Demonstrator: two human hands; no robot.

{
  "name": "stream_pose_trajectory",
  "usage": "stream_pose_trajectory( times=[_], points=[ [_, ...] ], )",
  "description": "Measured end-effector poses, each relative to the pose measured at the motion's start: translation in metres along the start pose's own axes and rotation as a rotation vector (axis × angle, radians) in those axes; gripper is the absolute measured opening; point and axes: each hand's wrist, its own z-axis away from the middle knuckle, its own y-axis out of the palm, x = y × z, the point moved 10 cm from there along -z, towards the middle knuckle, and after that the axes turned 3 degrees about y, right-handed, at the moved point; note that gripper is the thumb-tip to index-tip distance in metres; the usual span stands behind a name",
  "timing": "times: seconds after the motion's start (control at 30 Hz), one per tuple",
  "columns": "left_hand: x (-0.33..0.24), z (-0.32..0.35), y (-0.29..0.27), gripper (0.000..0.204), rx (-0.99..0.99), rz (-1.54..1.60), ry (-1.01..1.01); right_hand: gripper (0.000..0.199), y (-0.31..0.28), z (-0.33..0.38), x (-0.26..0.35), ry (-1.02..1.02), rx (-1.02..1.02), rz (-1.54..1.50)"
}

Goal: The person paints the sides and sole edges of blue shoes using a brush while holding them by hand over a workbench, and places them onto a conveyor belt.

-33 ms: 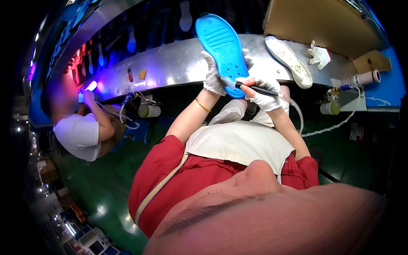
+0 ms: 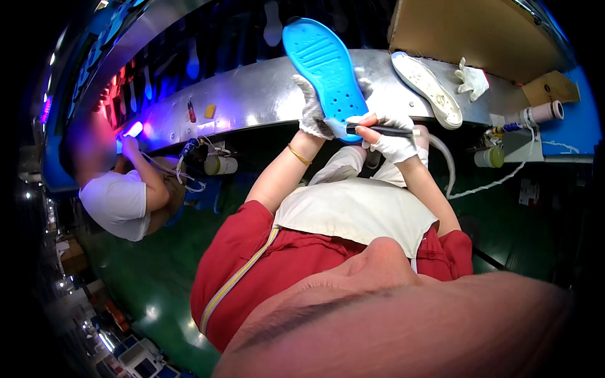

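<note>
My left hand (image 2: 312, 113), in a whitish work glove, grips a bright blue shoe sole (image 2: 321, 63) from underneath. Gloved fingers show at both of its long edges, and the palm is hidden. The sole slants with its wide end away from me; its holed and ridged face is turned up. My right hand (image 2: 394, 138) wears a white glove with some fingertips bare. It pinches a black-handled brush (image 2: 384, 130), whose pale, blurred tip lies against the sole's near end at the left edge. A clear hose (image 2: 447, 157) comes off the back of the brush.
Beyond my hands runs a curved metal bench edge (image 2: 265, 88). On it lie a white shoe sole (image 2: 428, 91), a loose glove (image 2: 471, 80), a yellow block (image 2: 209, 111) and a red-handled tool (image 2: 191, 112). Cardboard (image 2: 466, 38) stands at the right; a co-worker (image 2: 120, 195) sits at the left.
The blue sole has shifted slightly to the left. The brush has moved a little towards the near end of the sole, and its hose has swung slightly right.
</note>
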Motion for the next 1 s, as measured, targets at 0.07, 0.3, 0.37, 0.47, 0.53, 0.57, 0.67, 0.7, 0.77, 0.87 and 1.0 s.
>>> stream_pose_trajectory(
  times=[0.07, 0.3, 0.37, 0.47, 0.53, 0.57, 0.67, 0.7, 0.77, 0.87, 1.0],
  points=[
    [-0.009, -0.005, 0.007, 0.119, 0.065, 0.034, 0.062, 0.009, -0.01, 0.002, -0.018, 0.19, -0.136, -0.239],
    [-0.033, -0.019, 0.036, 0.118, 0.356, 0.137, 0.121, 0.01, 0.001, -0.001, -0.024, 0.299, -0.021, -0.307],
    [-0.036, -0.018, 0.038, 0.12, 0.384, 0.075, 0.114, 0.01, -0.003, -0.004, -0.01, 0.158, -0.002, -0.569],
    [-0.037, -0.016, 0.033, 0.12, 0.37, -0.144, 0.055, 0.012, -0.014, -0.005, 0.002, 0.025, -0.037, -0.28],
    [-0.044, -0.02, 0.028, 0.119, 0.352, -0.358, 0.113, 0.014, -0.013, -0.007, 0.001, 0.067, 0.009, 0.039],
    [-0.046, -0.022, 0.025, 0.116, 0.351, -0.461, 0.105, 0.015, -0.012, -0.008, -0.008, 0.173, 0.047, -0.001],
    [-0.048, -0.025, 0.018, 0.115, 0.345, -0.631, 0.06, 0.014, -0.011, -0.012, -0.011, 0.295, 0.142, -0.135],
    [-0.048, -0.027, 0.02, 0.113, 0.384, -0.686, 0.047, 0.014, -0.01, -0.012, -0.017, 0.379, 0.178, -0.187],
    [-0.049, -0.031, 0.016, 0.114, 0.352, -0.75, 0.027, 0.014, -0.009, -0.016, -0.013, 0.371, 0.267, -0.095],
    [-0.045, -0.033, 0.015, 0.111, 0.311, -0.787, -0.058, 0.009, -0.012, -0.022, -0.003, 0.293, 0.214, -0.424],
    [-0.041, -0.038, 0.016, 0.095, 0.195, -0.871, -0.151, 0.007, -0.01, -0.017, 0.021, -0.05, 0.145, 0.599]
  ],
)
